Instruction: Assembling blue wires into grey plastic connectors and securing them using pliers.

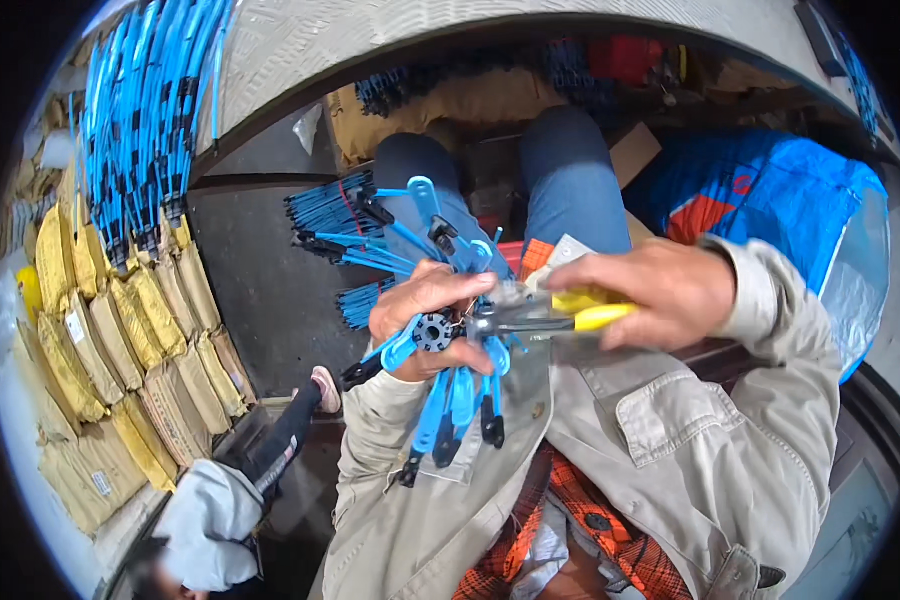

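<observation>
My left hand (pixel 415 300) is closed around a black round hub (pixel 434 332) with slots about its rim. Several blue plastic arms (pixel 461 398) with black clip-like ends fan out from it, above and below my fingers. My right hand (pixel 675 290), blurred by motion, grips pliers (pixel 602 317) with yellow handles. The pliers' metal head lies against the hub assembly, just right of my left thumb. A thin copper-coloured wire seems to show there, but what the jaws bite on cannot be made out.
Tied bundles of thin blue rods (pixel 325 208) lie beyond my left hand. More blue rods with black parts (pixel 145 120) hang over stacked tan and yellow packages (pixel 135 350) at left. A large blue bag (pixel 760 190) stands at right. Another person (pixel 220 515) is at lower left.
</observation>
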`<state>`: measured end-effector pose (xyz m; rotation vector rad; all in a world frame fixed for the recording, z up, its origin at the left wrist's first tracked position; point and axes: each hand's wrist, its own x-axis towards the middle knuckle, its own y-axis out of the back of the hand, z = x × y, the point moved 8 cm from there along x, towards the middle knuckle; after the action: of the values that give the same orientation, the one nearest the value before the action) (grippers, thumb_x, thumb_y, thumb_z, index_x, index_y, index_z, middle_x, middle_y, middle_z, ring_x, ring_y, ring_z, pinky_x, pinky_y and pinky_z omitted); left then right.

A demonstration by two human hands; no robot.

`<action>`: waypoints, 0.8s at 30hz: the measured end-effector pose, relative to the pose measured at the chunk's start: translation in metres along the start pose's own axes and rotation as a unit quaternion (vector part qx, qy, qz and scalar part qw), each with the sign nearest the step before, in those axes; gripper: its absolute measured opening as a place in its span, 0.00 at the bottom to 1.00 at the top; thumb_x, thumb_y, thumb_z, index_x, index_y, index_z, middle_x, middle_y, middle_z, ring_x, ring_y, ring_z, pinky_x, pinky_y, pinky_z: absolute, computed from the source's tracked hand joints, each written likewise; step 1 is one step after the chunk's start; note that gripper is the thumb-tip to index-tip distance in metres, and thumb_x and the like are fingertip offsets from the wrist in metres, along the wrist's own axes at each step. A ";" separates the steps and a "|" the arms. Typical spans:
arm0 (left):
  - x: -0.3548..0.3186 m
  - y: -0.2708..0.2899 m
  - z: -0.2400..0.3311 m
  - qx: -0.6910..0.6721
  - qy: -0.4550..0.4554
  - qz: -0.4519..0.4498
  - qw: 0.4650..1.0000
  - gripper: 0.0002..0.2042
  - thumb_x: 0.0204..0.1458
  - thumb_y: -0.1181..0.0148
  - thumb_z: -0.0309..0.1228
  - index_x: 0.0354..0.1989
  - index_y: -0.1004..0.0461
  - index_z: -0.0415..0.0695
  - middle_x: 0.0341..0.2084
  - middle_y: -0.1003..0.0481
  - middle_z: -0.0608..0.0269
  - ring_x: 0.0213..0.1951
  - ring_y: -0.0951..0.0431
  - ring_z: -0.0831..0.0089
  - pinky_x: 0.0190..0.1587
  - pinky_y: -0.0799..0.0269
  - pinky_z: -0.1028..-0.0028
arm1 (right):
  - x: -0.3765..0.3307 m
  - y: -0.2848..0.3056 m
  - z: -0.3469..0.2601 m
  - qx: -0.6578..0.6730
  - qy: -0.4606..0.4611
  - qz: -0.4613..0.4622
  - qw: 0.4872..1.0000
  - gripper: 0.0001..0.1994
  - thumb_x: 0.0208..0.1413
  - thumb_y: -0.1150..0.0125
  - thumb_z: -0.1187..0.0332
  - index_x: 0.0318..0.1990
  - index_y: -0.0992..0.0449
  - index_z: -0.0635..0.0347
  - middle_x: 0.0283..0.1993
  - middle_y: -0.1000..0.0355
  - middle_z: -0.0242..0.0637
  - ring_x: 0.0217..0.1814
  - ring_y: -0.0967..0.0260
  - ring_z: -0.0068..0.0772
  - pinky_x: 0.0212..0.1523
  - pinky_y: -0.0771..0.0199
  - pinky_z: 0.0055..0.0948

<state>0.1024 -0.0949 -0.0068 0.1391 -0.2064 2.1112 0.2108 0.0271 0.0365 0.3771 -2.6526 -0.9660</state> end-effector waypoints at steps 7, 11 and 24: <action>0.004 -0.003 0.007 0.013 -0.066 -0.071 0.995 0.30 0.20 0.26 0.41 0.36 0.24 0.37 0.27 0.23 0.60 0.24 0.30 0.73 0.36 0.38 0.76 | 0.002 -0.022 0.011 0.360 -0.177 -0.183 0.898 0.28 0.47 0.40 0.63 0.54 0.41 0.66 0.35 0.32 0.46 0.26 0.32 0.40 0.25 0.31 0.30; 0.001 0.004 0.009 0.017 -0.053 -0.031 0.998 0.30 0.20 0.26 0.41 0.36 0.24 0.38 0.28 0.23 0.61 0.24 0.31 0.74 0.37 0.38 0.76 | 0.013 0.010 -0.012 -0.083 -0.015 -0.030 0.996 0.27 0.46 0.39 0.64 0.52 0.38 0.68 0.32 0.31 0.45 0.23 0.33 0.39 0.24 0.32 0.30; -0.001 0.004 0.006 0.022 -0.069 0.003 0.997 0.28 0.21 0.26 0.38 0.36 0.25 0.40 0.30 0.23 0.61 0.27 0.31 0.75 0.34 0.36 0.78 | 0.009 0.008 0.009 0.078 -0.084 -0.137 0.984 0.19 0.42 0.41 0.71 0.46 0.31 0.56 0.43 0.35 0.42 0.33 0.34 0.38 0.30 0.31 0.35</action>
<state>0.0998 -0.0990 -0.0014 0.3114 -0.2433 2.1139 0.1979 0.0356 0.0366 0.7433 -2.8930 -0.9040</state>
